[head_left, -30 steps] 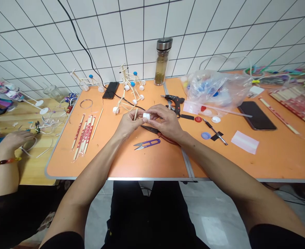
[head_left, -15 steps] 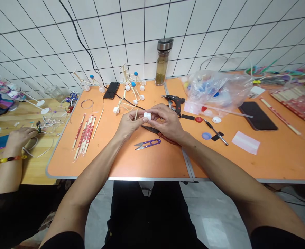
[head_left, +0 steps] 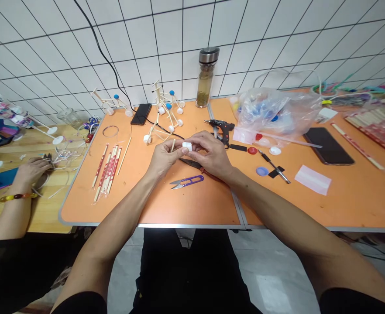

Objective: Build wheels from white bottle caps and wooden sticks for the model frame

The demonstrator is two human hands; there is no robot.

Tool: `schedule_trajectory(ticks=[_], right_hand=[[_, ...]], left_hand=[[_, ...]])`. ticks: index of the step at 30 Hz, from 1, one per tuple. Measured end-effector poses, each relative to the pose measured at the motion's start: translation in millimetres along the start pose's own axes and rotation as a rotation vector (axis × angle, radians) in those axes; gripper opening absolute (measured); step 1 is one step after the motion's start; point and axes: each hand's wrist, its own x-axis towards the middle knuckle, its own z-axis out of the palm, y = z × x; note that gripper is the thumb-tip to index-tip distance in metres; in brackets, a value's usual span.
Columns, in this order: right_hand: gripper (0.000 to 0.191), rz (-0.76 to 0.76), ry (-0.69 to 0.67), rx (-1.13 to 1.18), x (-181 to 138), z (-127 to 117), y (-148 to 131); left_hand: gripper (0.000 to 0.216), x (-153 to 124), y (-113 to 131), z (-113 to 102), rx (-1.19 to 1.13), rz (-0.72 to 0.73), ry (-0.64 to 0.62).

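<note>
Over the orange table, my left hand (head_left: 165, 160) and my right hand (head_left: 214, 153) meet at a small white bottle cap (head_left: 187, 146), possibly two pressed together. Fingertips of both hands pinch it from either side. A short piece of wooden stick (head_left: 173, 145) also pokes up from between my left fingers; its lower end is hidden. Beneath my right hand lie dark-jawed pliers (head_left: 192, 164), partly covered. Purple thread snips (head_left: 187, 182) rest on the table just below my hands. Behind them stands a frame of sticks and caps (head_left: 166, 114).
A glue gun (head_left: 223, 130), glass bottle (head_left: 204, 83), plastic bag (head_left: 277, 109), craft knife (head_left: 274, 166) and phone (head_left: 329, 146) occupy the back and right. Wrapped chopsticks (head_left: 109, 170) lie left. A co-worker's hand (head_left: 32, 174) is at the adjoining wooden table.
My hands keep nearly the same pose around the white cap, which is tilted slightly. On the left, the co-worker's hand has shifted a little to the right.
</note>
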Motion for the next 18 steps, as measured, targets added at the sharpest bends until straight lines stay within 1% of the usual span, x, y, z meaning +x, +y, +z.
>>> schedule_trajectory(ticks=[5,9,14,16,18], right_hand=[[0.024,0.069,-0.009,-0.028,0.8,1.1,-3.0],[0.025,0.118,-0.051,-0.035,2.1,0.2,-4.3],[0.048,0.216,-0.141,0.071,1.7,-1.9,-2.4],[0.046,0.238,-0.153,0.096,1.7,-2.9,-3.3],[0.042,0.241,-0.154,0.101,2.1,-3.9,-5.0]], left_hand=[[0.059,-2.0,4.1,-0.1,0.036,-0.086,-0.021],[0.058,-2.8,9.9,-2.3,0.0,-0.137,-0.035],[0.054,0.7,12.2,-6.9,-0.098,-0.286,-0.053],[0.05,2.4,11.2,-8.3,-0.109,-0.317,-0.039],[0.051,3.2,9.7,-8.8,-0.117,-0.312,-0.037]])
